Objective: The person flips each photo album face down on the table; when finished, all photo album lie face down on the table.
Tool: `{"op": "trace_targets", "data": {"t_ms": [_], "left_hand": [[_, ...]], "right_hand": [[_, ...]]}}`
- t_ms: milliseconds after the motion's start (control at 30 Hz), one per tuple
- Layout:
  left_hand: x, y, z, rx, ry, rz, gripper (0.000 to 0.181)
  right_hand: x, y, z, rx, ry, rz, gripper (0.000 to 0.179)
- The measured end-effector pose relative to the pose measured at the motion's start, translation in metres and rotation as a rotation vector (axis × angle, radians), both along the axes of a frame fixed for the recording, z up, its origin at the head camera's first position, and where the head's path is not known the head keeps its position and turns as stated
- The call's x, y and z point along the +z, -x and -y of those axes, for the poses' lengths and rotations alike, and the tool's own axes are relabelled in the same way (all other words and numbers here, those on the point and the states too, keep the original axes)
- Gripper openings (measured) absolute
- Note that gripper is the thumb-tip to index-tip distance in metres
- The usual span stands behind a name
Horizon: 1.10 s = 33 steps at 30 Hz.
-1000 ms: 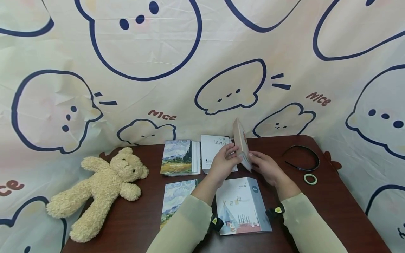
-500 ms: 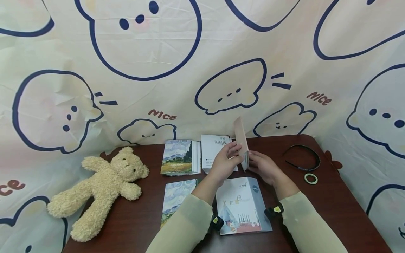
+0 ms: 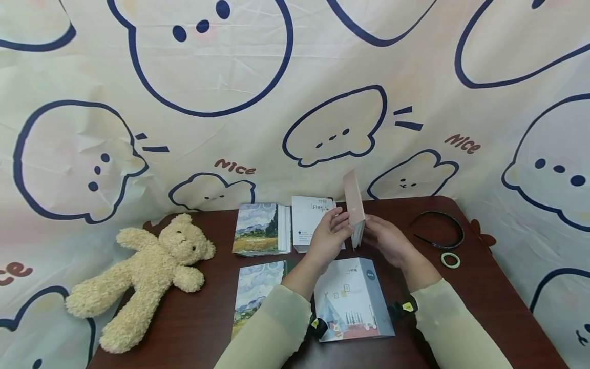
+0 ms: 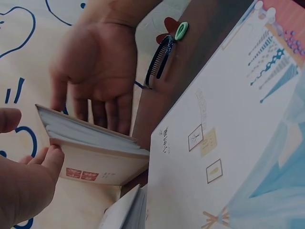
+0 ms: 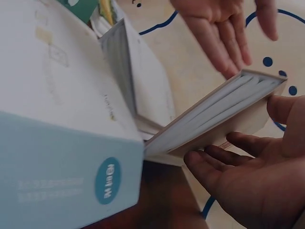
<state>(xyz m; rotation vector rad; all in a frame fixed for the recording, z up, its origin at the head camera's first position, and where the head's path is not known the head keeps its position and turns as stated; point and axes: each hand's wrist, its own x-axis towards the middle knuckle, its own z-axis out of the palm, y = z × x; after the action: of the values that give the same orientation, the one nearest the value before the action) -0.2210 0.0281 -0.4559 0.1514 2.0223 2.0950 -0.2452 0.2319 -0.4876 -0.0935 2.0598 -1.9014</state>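
Note:
A pale pink photo album [image 3: 354, 197] stands on end, tilted, between my two hands near the back of the table. Its page edges show in both wrist views. My left hand [image 3: 324, 238] touches the album's left side with its fingertips; in the right wrist view those fingers look nearly straight, the thumb apart from the cover. On the other side, my right hand [image 3: 389, 243] holds the album, thumb at its edge and fingers against the cover. Red print marks the cover in the left wrist view. Just in front lies a white and blue album box [image 3: 348, 302].
Behind my left hand lies a white album [image 3: 306, 225]; a landscape-painted album [image 3: 255, 230] is left of it. Another painted album [image 3: 255, 292] lies nearer, partly under my sleeve. A teddy bear [image 3: 156, 277] lies at left. A headband [image 3: 461, 230] and green ring [image 3: 450, 260] are right.
Between my hands the photo album has turned: its printed right face showed before, and now its plain left cover faces the head view. Both hands stay nearly in place.

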Motion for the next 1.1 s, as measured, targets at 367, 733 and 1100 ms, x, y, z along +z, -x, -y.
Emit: {"op": "trace_targets", "data": {"t_ms": [367, 733, 1100], "left_hand": [[-0.008, -0.002, -0.011, -0.013, -0.018, 0.012, 0.059], [-0.019, -0.003, -0.018, -0.045, 0.042, 0.058, 0.058], [-0.028, -0.005, -0.019, -0.075, 0.096, 0.087, 0.056]], "right_hand": [[0.022, -0.009, -0.007, -0.007, 0.027, -0.063, 0.068], [0.028, -0.011, -0.015, -0.049, -0.013, -0.112, 0.074], [0.03, -0.012, -0.02, -0.129, -0.069, -0.118, 0.074]]}}
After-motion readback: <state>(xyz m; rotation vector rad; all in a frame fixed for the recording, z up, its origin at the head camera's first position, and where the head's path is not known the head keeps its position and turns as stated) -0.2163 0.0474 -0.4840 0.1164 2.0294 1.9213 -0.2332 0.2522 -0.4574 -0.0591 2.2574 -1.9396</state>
